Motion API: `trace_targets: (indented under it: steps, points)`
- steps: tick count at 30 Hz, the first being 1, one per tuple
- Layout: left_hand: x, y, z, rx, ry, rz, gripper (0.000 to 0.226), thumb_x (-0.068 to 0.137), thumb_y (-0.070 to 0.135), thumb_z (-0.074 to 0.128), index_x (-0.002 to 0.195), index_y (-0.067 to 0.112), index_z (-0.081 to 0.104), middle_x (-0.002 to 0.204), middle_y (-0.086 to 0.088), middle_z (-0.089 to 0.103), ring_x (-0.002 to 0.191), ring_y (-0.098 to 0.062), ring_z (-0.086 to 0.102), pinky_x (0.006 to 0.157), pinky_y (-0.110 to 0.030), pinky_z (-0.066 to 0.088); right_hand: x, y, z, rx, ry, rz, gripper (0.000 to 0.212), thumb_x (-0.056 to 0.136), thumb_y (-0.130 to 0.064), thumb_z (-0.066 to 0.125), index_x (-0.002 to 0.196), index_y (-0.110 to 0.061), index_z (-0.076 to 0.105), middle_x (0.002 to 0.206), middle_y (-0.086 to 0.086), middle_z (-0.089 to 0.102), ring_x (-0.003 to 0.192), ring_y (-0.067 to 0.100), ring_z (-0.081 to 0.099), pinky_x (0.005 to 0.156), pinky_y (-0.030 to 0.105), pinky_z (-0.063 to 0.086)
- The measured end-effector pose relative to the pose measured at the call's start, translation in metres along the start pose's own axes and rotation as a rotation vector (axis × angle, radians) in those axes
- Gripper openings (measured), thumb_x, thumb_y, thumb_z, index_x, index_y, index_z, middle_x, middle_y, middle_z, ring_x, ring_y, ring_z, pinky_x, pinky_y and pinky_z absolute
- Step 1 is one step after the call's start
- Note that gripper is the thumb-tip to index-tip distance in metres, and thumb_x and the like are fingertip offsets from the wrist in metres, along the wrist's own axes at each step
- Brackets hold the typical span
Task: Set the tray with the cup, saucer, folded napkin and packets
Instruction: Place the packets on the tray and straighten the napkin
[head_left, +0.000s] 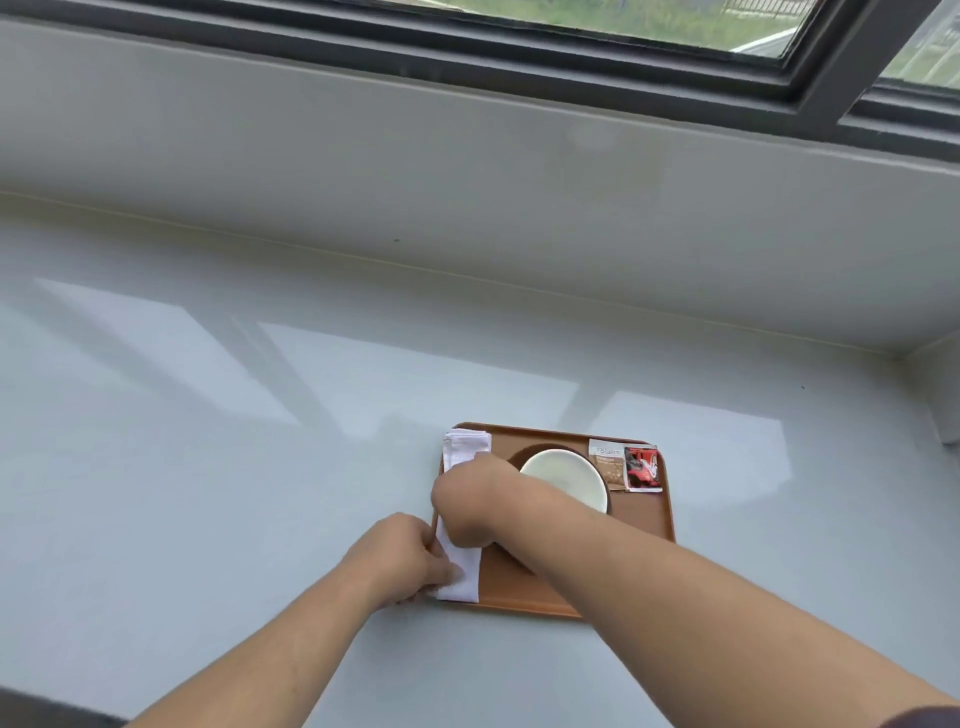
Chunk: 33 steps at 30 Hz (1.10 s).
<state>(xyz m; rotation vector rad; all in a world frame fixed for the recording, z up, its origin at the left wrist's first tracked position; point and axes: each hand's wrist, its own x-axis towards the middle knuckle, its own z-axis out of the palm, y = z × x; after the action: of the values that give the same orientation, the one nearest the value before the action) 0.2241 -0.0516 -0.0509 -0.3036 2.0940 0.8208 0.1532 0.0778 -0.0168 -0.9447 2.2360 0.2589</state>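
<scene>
Your orange tray sits on the pale grey desk, toward the 5 o'clock part of the view, with the window frame running across 12 o'clock.

On the tray, the white folded napkin lies along the 9 o'clock edge as a long strip running from the far rim to the near rim. The white cup stands at the tray's middle on a dark saucer, only a sliver of which shows at the cup's 10 o'clock side. The two packets lie side by side at the tray's 2 o'clock corner, touching or overlapping: a brown packet nearest the cup and a red packet just beyond it at 3 o'clock.

Your left hand rests at the tray's 7 o'clock corner, its grip narrow, fingertips pressing on the near end of the napkin. Your right hand crosses over from 4 o'clock, the forearm covering the near side of the cup and saucer; it lies on the middle of the napkin, fingers curled under, so you cannot tell whether that grip pinches the cloth or only presses it flat.
</scene>
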Motion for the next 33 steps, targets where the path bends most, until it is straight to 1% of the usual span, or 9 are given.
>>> trace_targets:
  steps: [2, 6, 10, 15, 19, 22, 24, 29, 33]
  points:
    - [0.003, 0.000, 0.004, 0.193, 0.077, -0.003, 0.034, 0.060, 0.052, 0.079, 0.069, 0.023, 0.062, 0.067, 0.008, 0.069, 0.060, -0.012, 0.062, 0.055, -0.027, 0.044, 0.009, 0.001, -0.001, -0.037, -0.075, 0.006, 0.026, 0.094, -0.016, 0.052, 0.068, -0.017, 0.051, 0.068, -0.004, 0.051, 0.072, 0.024, 0.056, 0.065, 0.033, 0.045]
    - [0.012, 0.009, 0.008, 0.467, 0.116, -0.008, 0.040, 0.060, 0.058, 0.074, 0.071, 0.024, 0.057, 0.074, 0.007, 0.064, 0.067, -0.014, 0.059, 0.052, -0.027, 0.039, 0.023, 0.021, -0.022, -0.006, -0.097, 0.068, 0.016, 0.096, -0.019, 0.055, 0.095, -0.013, 0.070, 0.079, -0.003, 0.058, 0.078, 0.024, 0.057, 0.067, 0.032, 0.043]
    - [0.019, 0.013, 0.003, 0.590, 0.115, -0.011, 0.049, 0.060, 0.065, 0.074, 0.071, 0.026, 0.047, 0.074, 0.009, 0.057, 0.069, -0.015, 0.056, 0.052, -0.028, 0.039, 0.031, 0.053, -0.040, 0.108, 0.010, 0.183, 0.015, 0.094, -0.010, 0.051, 0.083, -0.012, 0.061, 0.081, 0.002, 0.057, 0.079, 0.027, 0.055, 0.067, 0.032, 0.043]
    - [0.016, 0.008, -0.002, 0.463, 0.048, -0.121, 0.051, 0.057, 0.071, 0.072, 0.062, 0.021, 0.064, 0.050, 0.008, 0.066, 0.056, -0.011, 0.065, 0.054, -0.026, 0.044, 0.022, 0.052, -0.019, 0.148, 0.146, 0.188, 0.022, 0.090, -0.005, 0.048, 0.101, -0.012, 0.066, 0.101, 0.005, 0.067, 0.093, 0.028, 0.063, 0.074, 0.035, 0.048]
    - [0.010, -0.007, 0.002, 0.314, 0.032, -0.118, 0.059, 0.061, 0.077, 0.067, 0.054, 0.019, 0.068, 0.046, 0.007, 0.068, 0.051, -0.012, 0.065, 0.056, -0.025, 0.047, 0.003, 0.021, -0.010, -0.016, 0.302, 0.076, 0.012, 0.081, -0.009, 0.055, 0.078, -0.019, 0.050, 0.082, 0.001, 0.063, 0.072, 0.024, 0.051, 0.068, 0.035, 0.032]
    - [0.009, -0.013, 0.006, 0.307, 0.039, -0.105, 0.049, 0.064, 0.067, 0.062, 0.054, 0.020, 0.069, 0.047, 0.008, 0.068, 0.058, -0.013, 0.071, 0.056, -0.024, 0.048, -0.011, -0.021, 0.013, -0.113, 0.074, -0.088, 0.023, 0.085, -0.024, 0.060, 0.066, -0.019, 0.049, 0.064, -0.003, 0.052, 0.058, 0.018, 0.045, 0.071, 0.039, 0.029]
    - [0.010, -0.012, 0.004, 0.313, 0.031, -0.096, 0.047, 0.062, 0.066, 0.062, 0.054, 0.020, 0.069, 0.047, 0.009, 0.069, 0.058, -0.011, 0.071, 0.054, -0.024, 0.046, -0.012, -0.027, 0.019, -0.127, -0.019, -0.106, 0.027, 0.090, -0.025, 0.058, 0.065, -0.020, 0.047, 0.067, -0.004, 0.051, 0.059, 0.017, 0.045, 0.080, 0.041, 0.034]
    - [0.015, -0.006, 0.000, 0.363, -0.009, -0.097, 0.059, 0.059, 0.078, 0.067, 0.055, 0.020, 0.069, 0.043, 0.008, 0.065, 0.048, -0.011, 0.062, 0.056, -0.025, 0.047, 0.017, 0.034, -0.023, -0.082, 0.085, 0.079, 0.013, 0.092, -0.008, 0.049, 0.088, -0.019, 0.055, 0.103, 0.000, 0.066, 0.103, 0.025, 0.062, 0.084, 0.036, 0.039]
    - [0.018, -0.007, 0.000, 0.389, -0.011, -0.092, 0.059, 0.062, 0.078, 0.067, 0.054, 0.020, 0.067, 0.043, 0.007, 0.064, 0.047, -0.011, 0.061, 0.056, -0.025, 0.046, 0.028, 0.061, -0.028, 0.058, 0.078, 0.209, 0.022, 0.094, -0.010, 0.047, 0.102, -0.013, 0.068, 0.099, 0.002, 0.065, 0.095, 0.028, 0.063, 0.090, 0.038, 0.050]
